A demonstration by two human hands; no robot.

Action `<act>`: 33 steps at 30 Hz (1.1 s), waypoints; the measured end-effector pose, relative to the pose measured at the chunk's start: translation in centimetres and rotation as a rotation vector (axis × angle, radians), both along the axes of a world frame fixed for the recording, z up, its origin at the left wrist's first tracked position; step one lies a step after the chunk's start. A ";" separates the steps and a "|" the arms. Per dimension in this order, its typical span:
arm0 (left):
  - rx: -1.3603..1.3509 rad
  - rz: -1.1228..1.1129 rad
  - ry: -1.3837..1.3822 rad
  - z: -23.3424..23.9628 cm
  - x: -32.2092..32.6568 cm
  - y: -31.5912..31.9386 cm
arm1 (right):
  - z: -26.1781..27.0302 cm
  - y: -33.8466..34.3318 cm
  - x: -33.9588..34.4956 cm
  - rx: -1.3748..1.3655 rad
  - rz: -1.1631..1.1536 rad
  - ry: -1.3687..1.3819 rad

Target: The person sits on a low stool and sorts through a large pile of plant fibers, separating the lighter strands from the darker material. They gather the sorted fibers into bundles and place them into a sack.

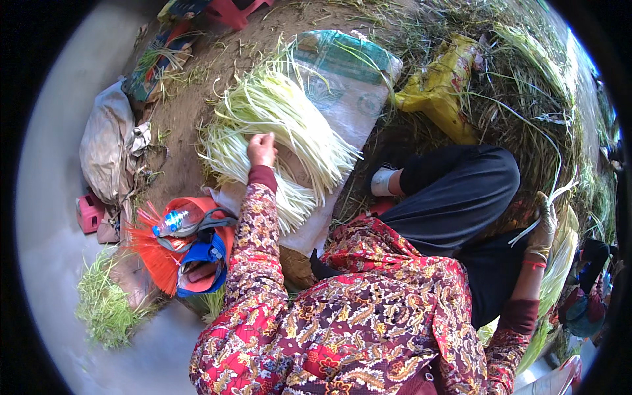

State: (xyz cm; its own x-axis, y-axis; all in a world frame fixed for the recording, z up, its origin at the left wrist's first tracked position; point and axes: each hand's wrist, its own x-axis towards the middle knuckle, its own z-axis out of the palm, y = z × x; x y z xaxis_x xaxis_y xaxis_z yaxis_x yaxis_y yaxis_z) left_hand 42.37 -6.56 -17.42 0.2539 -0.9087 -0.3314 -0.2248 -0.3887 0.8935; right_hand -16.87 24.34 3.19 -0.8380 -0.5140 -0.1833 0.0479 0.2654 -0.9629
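Note:
My left hand [261,150], bare and with curled fingers, is over a heap of long pale yellow-green leafy stalks [296,116]. Whether any stalk is inside its fingers cannot be seen. The heap lies on a white and green woven sack [353,79] spread on the ground. At the far right, my right hand [543,227], in a pale glove, grips a few thin pale stalks [559,191] that stick out past its fingers. Beside that hand lies a larger bundle of long pale stalks [563,261], partly hidden by my arm.
Left of me are an orange bag [190,207] with a plastic bottle [175,221], a blue-rimmed roll [203,264], a greyish sack [108,143] and a pink plastic container [90,212]. A yellow plastic sack [442,89] lies by heaped plant waste [513,118]. Another person [585,306] is at far right.

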 end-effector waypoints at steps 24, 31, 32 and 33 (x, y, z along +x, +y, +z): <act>-0.055 0.085 0.251 5.7 -3.7 3.6 | -0.9 0.5 0.0 0.016 0.067 -0.035; -0.486 0.116 0.474 15.0 -4.7 -1.7 | -1.6 0.3 -0.4 0.010 0.074 -0.035; -0.612 0.097 0.433 17.3 -5.4 -2.2 | -1.4 0.3 -0.3 0.016 0.087 -0.036; -0.739 0.076 0.395 18.8 -6.0 -2.7 | -1.2 0.5 -0.2 0.021 0.096 -0.032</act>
State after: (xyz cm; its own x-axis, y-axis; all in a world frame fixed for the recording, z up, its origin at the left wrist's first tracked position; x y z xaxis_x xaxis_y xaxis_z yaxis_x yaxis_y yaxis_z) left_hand 36.36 -9.21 1.39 0.3140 -0.9116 0.2651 0.1609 0.3263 0.9315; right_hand -17.10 24.81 1.95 -0.7782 -0.5878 -0.2209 0.0520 0.2902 -0.9555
